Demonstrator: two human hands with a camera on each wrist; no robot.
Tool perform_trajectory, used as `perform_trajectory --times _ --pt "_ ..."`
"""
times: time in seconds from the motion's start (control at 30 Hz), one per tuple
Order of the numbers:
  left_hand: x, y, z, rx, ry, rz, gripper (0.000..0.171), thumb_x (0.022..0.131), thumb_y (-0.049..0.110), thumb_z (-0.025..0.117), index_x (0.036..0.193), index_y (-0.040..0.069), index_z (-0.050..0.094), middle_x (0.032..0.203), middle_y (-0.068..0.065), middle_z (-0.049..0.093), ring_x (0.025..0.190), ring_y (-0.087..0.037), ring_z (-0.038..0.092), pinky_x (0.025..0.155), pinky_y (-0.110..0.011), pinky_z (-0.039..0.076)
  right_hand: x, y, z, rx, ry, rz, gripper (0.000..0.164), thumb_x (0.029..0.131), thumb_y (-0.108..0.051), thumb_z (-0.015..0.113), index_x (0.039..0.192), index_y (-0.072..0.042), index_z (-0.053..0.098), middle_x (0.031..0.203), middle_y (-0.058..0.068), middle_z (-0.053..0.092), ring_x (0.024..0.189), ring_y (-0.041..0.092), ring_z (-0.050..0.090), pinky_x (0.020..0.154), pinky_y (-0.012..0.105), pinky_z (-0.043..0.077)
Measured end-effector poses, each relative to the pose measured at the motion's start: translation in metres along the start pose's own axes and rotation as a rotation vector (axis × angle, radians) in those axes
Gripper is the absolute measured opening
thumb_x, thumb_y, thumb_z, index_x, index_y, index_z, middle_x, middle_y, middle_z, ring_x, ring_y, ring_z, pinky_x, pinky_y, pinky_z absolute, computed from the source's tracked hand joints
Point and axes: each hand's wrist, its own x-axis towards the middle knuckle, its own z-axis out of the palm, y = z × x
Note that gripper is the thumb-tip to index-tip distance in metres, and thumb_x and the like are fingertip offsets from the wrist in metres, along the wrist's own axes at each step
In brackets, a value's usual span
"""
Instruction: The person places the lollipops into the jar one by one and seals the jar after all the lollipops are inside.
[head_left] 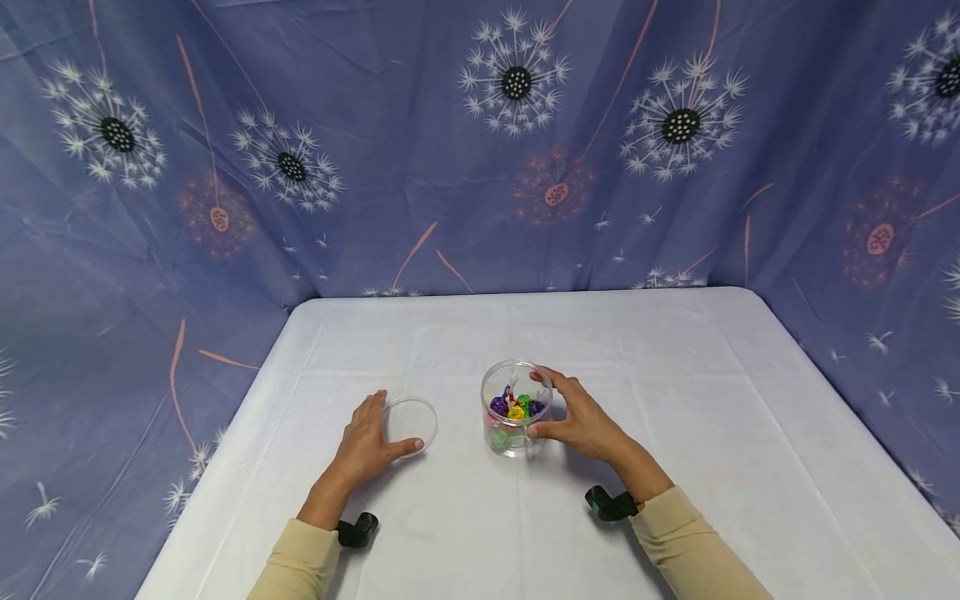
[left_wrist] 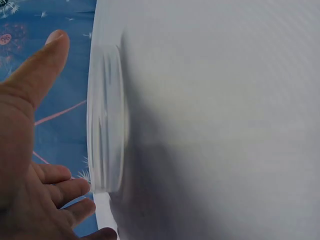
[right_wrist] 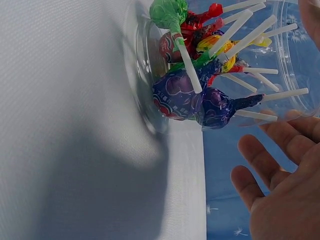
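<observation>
A clear round plastic jar (head_left: 510, 442) stands upright near the middle of the table, its top uncovered. Inside are several lollipops (right_wrist: 182, 92) in purple, green, red and yellow wrappers, their white sticks pointing toward the mouth. My right hand (head_left: 588, 425) holds the jar from the right, thumb at the near side and fingers round the far side. To the left, a clear round lid (head_left: 433, 427) lies flat on the cloth. Around its left side is my left hand (head_left: 363, 442), fingers and thumb spread; in the left wrist view the thumb stands apart from the lid (left_wrist: 107, 120).
A white cloth (head_left: 675, 350) covers the table. Blue curtains (head_left: 420, 167) with a dandelion print hang behind it and on both sides. Each wrist wears a black camera mount, one of them by the right sleeve (head_left: 611, 504).
</observation>
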Motion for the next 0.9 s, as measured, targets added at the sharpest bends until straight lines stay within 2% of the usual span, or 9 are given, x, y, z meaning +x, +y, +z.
perform_trajectory --times 0.3,0.53,0.7,0.9 --pt "-0.0027 -0.0067 0.0024 0.07 -0.014 0.02 0.115 0.067 0.048 0.081 0.147 -0.004 0.018 0.151 -0.028 0.024 0.142 -0.045 0.017 0.11 -0.064 0.02 0.0001 0.0002 -0.0008 -0.003 0.0 -0.004 0.093 0.069 -0.046 0.079 0.146 -0.023 0.032 0.143 -0.001 0.046 0.132 0.027 0.037 0.111 0.06 0.025" --pt "-0.0025 -0.0097 0.0039 0.089 -0.024 0.027 0.113 0.065 0.048 0.082 0.145 -0.006 0.023 0.151 -0.028 0.025 0.142 -0.044 0.017 0.113 -0.061 0.016 -0.0001 0.0003 -0.0012 0.006 0.0 -0.014 0.094 0.069 -0.046 0.078 0.147 -0.022 0.031 0.144 0.001 0.046 0.132 0.029 0.037 0.11 0.061 0.025" --pt "-0.0025 -0.01 0.0066 0.091 0.0 0.058 0.111 0.063 0.047 0.083 0.143 -0.005 0.027 0.142 -0.027 0.036 0.136 -0.045 0.027 0.109 -0.061 0.022 0.0001 0.0011 -0.001 0.006 0.002 -0.019 0.093 0.069 -0.046 0.078 0.146 -0.021 0.032 0.143 0.0 0.047 0.131 0.028 0.038 0.11 0.06 0.026" --pt "-0.0026 -0.0099 0.0094 0.113 0.038 0.069 0.111 0.061 0.046 0.085 0.143 -0.005 0.03 0.132 -0.023 0.043 0.122 -0.038 0.037 0.101 -0.055 0.03 -0.0004 0.001 -0.0007 0.005 0.002 -0.02 0.092 0.07 -0.047 0.078 0.146 -0.022 0.033 0.142 0.001 0.047 0.128 0.026 0.039 0.11 0.059 0.027"
